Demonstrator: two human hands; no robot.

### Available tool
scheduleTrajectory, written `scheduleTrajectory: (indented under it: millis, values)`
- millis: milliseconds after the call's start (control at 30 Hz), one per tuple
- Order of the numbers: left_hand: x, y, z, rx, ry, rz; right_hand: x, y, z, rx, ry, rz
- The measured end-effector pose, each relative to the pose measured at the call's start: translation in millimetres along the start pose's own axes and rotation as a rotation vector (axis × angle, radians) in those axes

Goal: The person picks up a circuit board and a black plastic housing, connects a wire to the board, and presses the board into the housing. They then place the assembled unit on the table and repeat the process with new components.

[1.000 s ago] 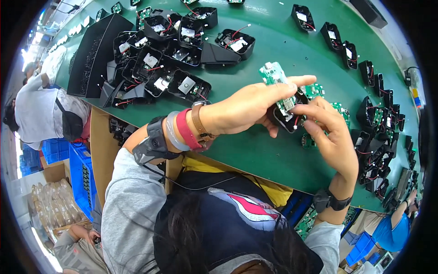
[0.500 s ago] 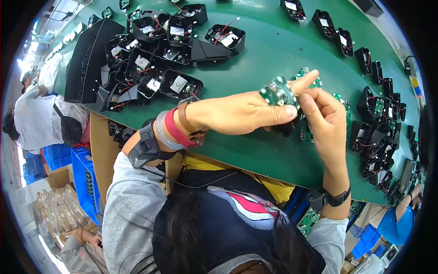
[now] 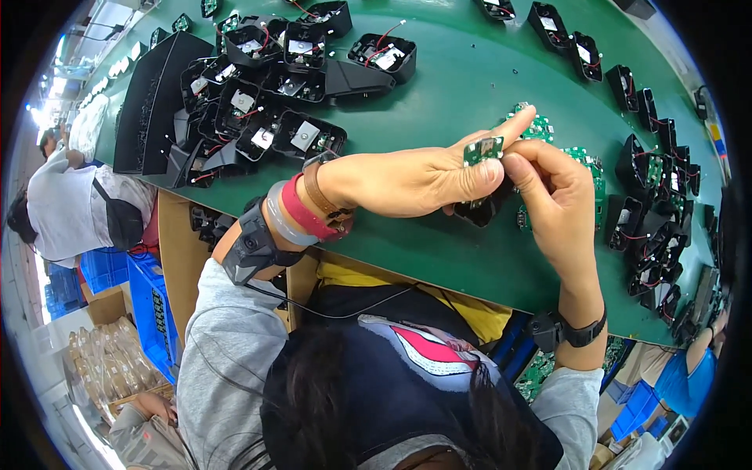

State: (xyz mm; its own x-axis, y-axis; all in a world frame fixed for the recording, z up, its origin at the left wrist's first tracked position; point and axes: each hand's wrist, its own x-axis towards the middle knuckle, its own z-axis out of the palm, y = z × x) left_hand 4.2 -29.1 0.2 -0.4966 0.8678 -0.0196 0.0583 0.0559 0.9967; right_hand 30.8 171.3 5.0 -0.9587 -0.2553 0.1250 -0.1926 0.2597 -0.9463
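While the left hand [image 3: 423, 182] is holding one board [image 3: 483, 151] under its thumb, one black shell [image 3: 484, 211] is sitting just below, partly hidden. The right hand [image 3: 554, 186] is keeping finger and thumb narrow beside the board; whether it is gripping anything, I cannot tell. The step is probably fitting board to shell, and the next move is calling for careful aligning. Beyond the hands, at least three loose boards [image 3: 542, 128] are lying on the table [image 3: 439, 110]; farther left, at least eight piled shells [image 3: 305, 135] are resting.

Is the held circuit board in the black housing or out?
Out, as far as visible: the board rises above the thumb of the left hand, the black housing below. Board's lower edge hidden.
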Motion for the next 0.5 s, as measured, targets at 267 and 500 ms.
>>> scheduleTrajectory:
  millis: [267,500]
  values:
    - [10.3,-6.6,0.3,-0.267,0.113,0.030,-5.1,-6.8,6.4,-0.164,0.043,-0.022]
    - [-2.3,1.7,-2.5,-0.010,0.580,0.152,-5.6,-12.5,0.0,-0.312,-0.113,-0.042]
